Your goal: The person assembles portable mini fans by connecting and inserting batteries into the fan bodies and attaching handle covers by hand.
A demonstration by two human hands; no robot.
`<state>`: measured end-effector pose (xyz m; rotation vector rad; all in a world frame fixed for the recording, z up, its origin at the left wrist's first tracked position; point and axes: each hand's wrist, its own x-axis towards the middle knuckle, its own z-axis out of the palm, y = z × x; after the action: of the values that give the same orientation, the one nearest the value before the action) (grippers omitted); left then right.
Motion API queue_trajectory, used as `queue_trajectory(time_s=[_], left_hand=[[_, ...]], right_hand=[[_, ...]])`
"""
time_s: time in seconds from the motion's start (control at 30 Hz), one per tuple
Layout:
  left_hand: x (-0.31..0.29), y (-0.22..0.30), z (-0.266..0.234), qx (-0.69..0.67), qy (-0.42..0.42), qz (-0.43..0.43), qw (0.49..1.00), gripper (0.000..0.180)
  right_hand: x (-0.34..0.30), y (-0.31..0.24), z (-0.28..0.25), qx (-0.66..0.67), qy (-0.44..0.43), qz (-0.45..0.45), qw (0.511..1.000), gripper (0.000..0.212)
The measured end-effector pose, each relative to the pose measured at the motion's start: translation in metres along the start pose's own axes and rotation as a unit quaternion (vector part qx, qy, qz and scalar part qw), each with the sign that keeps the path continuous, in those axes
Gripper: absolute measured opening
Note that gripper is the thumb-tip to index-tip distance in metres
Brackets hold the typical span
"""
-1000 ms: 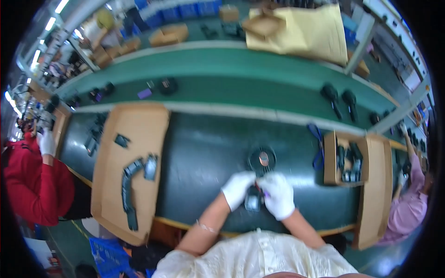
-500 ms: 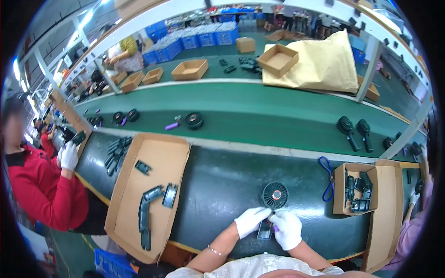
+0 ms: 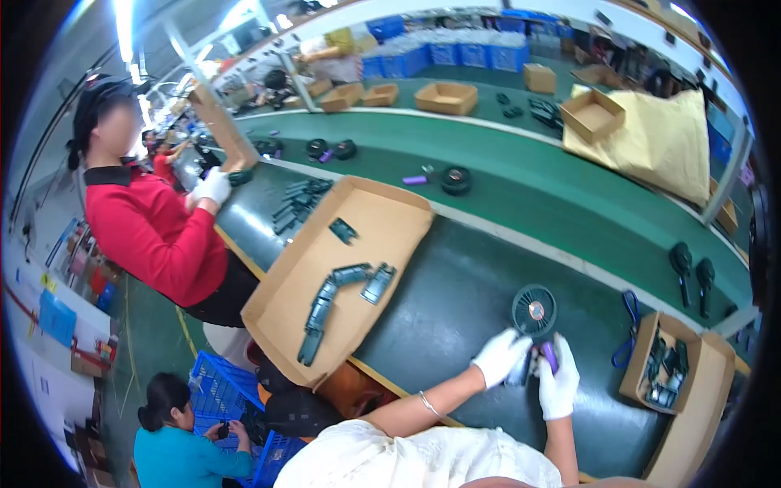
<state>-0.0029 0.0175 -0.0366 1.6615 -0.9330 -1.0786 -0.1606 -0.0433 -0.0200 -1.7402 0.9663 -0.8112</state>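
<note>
A small dark handheld fan (image 3: 534, 310) lies on the workbench with its round slotted head pointing away from me. My left hand (image 3: 503, 358), in a white glove, grips the fan by its open handle casing (image 3: 518, 372), just below the head. In my white-gloved right hand (image 3: 560, 381) is a purple cylindrical battery (image 3: 550, 356), held between thumb and fingers beside that casing. The inside of the handle is largely covered by my fingers.
A shallow cardboard tray (image 3: 382, 199) with dark casing pieces lies to the left. On the right are a blue cord (image 3: 628, 329) and a small parts box (image 3: 643, 358). Beyond runs a green conveyor (image 3: 521, 199) carrying fans. A co-worker in red (image 3: 154, 236) stands at left.
The view has swung left, bringing a seated person in teal into sight. My right hand now shows the purple battery raised more plainly beside the handle; my left hand keeps its grip on the fan.
</note>
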Motion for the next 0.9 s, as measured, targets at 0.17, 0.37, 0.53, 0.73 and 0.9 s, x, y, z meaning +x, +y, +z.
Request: queue_trajectory(time_s=[0.17, 0.37, 0.53, 0.73, 0.9], left_hand=[[-0.005, 0.026, -0.017, 0.147, 0.016, 0.065, 0.987, 0.019], [0.013, 0.008, -0.013, -0.355, 0.054, -0.04, 0.933, 0.022], [0.008, 0.01, -0.006, -0.344, 0.038, -0.042, 0.937, 0.028], [0.0, 0.022, -0.006, -0.41, 0.004, -0.068, 0.91, 0.024], [0.002, 0.022, -0.01, -0.374, 0.009, -0.046, 0.926, 0.024]], right_hand=[[0.016, -0.016, -0.012, 0.012, -0.123, -0.022, 0.992, 0.032], [0.011, -0.015, -0.009, 0.204, -0.153, 0.037, 0.966, 0.024], [0.002, -0.022, -0.002, -0.115, -0.051, -0.138, 0.982, 0.011], [-0.01, -0.021, 0.016, -0.212, -0.049, -0.177, 0.96, 0.014], [0.0, -0.035, 0.001, -0.167, -0.132, -0.14, 0.967, 0.023]])
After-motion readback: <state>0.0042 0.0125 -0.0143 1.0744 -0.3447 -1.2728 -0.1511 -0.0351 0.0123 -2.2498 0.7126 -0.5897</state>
